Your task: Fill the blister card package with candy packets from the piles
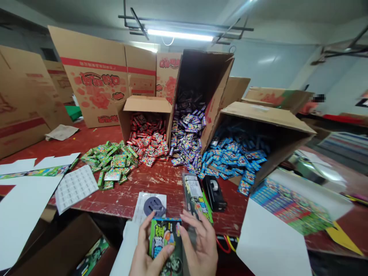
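My left hand [152, 249] grips a small green and black printed box [165, 241] at the bottom centre, its thumb across the front. My right hand [199, 241] holds the same box's right edge, thumb on the front and fingers stretched upward. Just beyond my right hand lies a clear-wrapped pack [195, 191] with a similar green print. Beside it stands a black tape dispenser [214, 193]. A dark round disc [153, 207] sits on a white printed sheet [140, 199] past my left hand.
Tipped cartons spill red packets [149, 143], purple packets [188, 130] and blue packets [230, 153]; green packets [115, 161] are heaped left. A sticker sheet stack [77, 188] lies left. Printed cards [290, 207] lie right. An open carton [63, 249] stands low left.
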The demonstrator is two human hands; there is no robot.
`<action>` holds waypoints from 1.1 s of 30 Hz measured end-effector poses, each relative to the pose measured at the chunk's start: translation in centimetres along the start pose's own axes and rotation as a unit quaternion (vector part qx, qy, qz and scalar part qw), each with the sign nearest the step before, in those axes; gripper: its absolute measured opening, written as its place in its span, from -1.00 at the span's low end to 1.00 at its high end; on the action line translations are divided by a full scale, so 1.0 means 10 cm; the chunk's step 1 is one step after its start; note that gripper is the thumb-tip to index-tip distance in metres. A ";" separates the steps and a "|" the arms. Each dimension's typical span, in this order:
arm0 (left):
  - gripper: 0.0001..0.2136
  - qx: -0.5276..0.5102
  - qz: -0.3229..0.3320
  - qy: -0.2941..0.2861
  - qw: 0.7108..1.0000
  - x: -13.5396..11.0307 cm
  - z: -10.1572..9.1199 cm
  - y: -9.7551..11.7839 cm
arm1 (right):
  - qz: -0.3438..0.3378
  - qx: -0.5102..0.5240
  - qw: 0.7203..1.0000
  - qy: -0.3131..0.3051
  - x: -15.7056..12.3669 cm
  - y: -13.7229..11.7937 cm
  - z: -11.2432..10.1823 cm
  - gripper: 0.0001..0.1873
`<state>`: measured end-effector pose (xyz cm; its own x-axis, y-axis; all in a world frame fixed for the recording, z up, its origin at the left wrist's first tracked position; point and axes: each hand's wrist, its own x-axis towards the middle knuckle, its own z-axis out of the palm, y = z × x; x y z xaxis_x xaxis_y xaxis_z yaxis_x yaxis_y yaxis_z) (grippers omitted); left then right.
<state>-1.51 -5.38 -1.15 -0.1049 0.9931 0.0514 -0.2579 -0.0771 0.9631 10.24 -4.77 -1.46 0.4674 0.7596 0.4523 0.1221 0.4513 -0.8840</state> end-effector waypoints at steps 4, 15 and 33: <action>-0.57 0.016 -0.001 -0.042 0.999 0.07 -0.08 -0.08 | 0.038 0.043 0.998 -0.027 -0.09 0.16 -0.05 -0.48; -0.84 0.012 -0.012 -0.080 0.997 0.18 -0.15 0.04 | 0.101 0.057 0.990 -0.078 -0.13 0.05 -0.12 -0.31; -0.87 0.042 -0.045 -0.176 0.982 0.13 0.02 0.06 | 0.276 0.061 0.951 -0.129 0.06 -0.08 -0.45 -0.50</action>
<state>-1.65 -4.15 -0.47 0.2568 0.9657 0.0398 -0.1689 0.0043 0.9856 14.36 -6.79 -0.97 0.1993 0.9787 -0.0489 -0.1887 -0.0107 -0.9820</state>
